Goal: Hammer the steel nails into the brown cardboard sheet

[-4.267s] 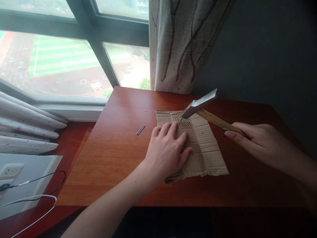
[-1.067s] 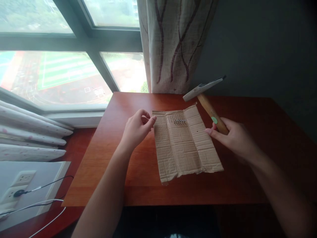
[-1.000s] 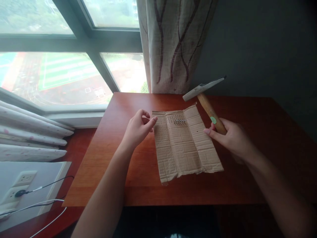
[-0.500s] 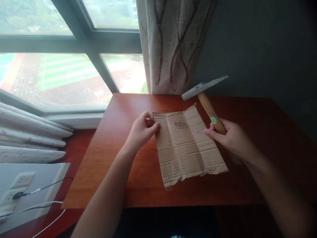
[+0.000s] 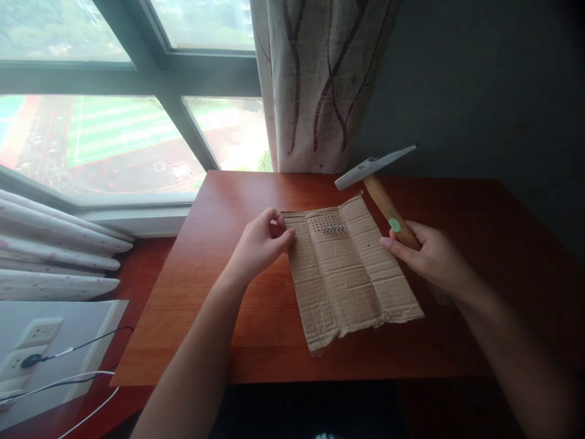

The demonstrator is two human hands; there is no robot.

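A creased sheet of brown cardboard (image 5: 351,280) is held over the table, its lower edge torn. Near its top are rows of small holes, with several nails (image 5: 334,229) standing out of some of them. My left hand (image 5: 262,244) pinches the sheet's upper left edge between thumb and fingers. In my right hand (image 5: 423,250) is a hammer (image 5: 382,196) with a wooden handle, a green round sticker and a long metal head pointing up and away. The right thumb lies at the cardboard's right edge; whether it grips the sheet too is hard to see.
The reddish-brown wooden table (image 5: 196,292) stands below, its front edge close to me. Beyond it hang a patterned curtain (image 5: 315,85) and a window (image 5: 119,140). At the left, a wall socket (image 5: 36,347) has a plug and cables.
The cardboard has shifted slightly right and down. The hammer head has dipped a little, and my right hand has moved slightly right. Both holds are the same.
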